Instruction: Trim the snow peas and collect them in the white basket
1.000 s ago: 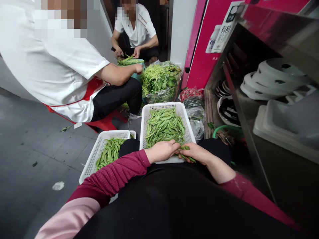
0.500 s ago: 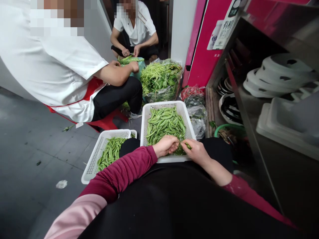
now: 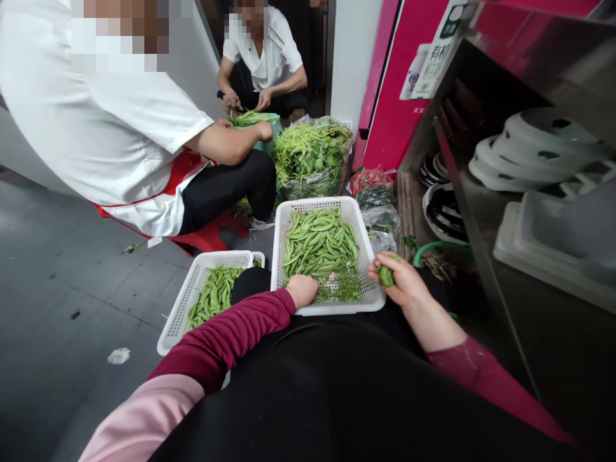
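A white perforated basket point(image 3: 278, 250) rests on my lap, with flat green pea pods point(image 3: 322, 240) heaped in it and a small pile of green trimmings point(image 3: 348, 286) near its front edge. My left hand point(image 3: 303, 290) is down inside the front left of this basket, fingers curled beside the trimmings; whatever they pinch is hidden. Just outside the basket's right rim, my right hand point(image 3: 402, 281) is closed around a few green pea pods point(image 3: 385, 276), which show between thumb and fingers.
A second white basket point(image 3: 176, 321) of pods stands at lower left. Two people in white sit ahead, handling greens above a bag of leafy vegetables point(image 3: 312, 151). On my right are a green-rimmed basket point(image 3: 423, 249) and a metal shelf point(image 3: 486, 256) with stacked trays.
My hands have parted from where they met over the basket's front. The left moved left and down among the contents; the right moved right, past the rim, with pods in it.
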{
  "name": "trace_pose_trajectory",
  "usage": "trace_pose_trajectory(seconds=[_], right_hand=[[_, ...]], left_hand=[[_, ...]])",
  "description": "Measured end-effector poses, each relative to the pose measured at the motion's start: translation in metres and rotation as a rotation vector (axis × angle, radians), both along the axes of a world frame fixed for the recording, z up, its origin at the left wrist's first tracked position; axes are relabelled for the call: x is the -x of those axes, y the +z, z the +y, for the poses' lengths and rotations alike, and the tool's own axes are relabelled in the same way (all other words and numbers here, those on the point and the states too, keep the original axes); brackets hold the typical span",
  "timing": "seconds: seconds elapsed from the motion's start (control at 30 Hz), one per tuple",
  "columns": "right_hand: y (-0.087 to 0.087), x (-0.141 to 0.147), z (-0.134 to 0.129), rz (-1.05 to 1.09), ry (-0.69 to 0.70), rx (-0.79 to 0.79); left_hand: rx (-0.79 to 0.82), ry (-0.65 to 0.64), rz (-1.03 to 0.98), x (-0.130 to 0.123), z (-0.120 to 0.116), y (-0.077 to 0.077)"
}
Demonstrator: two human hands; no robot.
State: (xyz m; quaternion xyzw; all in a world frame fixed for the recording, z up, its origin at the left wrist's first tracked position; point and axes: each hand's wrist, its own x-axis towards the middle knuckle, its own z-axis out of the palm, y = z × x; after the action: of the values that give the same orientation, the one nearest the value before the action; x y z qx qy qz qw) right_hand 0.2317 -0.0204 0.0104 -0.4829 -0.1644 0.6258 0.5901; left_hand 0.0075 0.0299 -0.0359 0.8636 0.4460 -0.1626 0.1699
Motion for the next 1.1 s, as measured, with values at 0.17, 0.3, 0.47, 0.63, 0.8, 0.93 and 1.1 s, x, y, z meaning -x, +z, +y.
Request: trace_pose_trajectory(seconds=[0.17,0.3,0.47,0.63,0.8,0.93,1.1], right_hand=[[-0.021,0.055,-0.011,-0.261,0.384,0.111],[-0.024,0.073,-0.008,-0.479,0.523,0.072],[-0.014,0.069,-0.005,-0.25,0.462,-0.034],[-0.009,0.067,-0.009,-0.201,0.477,-0.081],[-0.006,0.065,-0.01,-0.071,0.44,-0.061],[-0.006,0.065,-0.012,-0.064,0.384,-0.067],[-0.008,0.068,-0.012,-0.245,0.295,-0.104]], left_hand=[[0.033,0.075,-0.091,0.001,0.006,0.01],[0.411,0.446,-0.567,-0.008,0.009,0.031],[0.611,0.678,-1.059,-0.019,-0.006,0.045],[0.674,0.653,-1.124,-0.022,-0.014,0.049],[0.581,0.628,-1.104,-0.019,-0.017,0.057],[0.201,0.3,-0.838,-0.012,-0.031,0.064],[-0.135,-0.113,-0.512,-0.009,-0.042,0.073]])
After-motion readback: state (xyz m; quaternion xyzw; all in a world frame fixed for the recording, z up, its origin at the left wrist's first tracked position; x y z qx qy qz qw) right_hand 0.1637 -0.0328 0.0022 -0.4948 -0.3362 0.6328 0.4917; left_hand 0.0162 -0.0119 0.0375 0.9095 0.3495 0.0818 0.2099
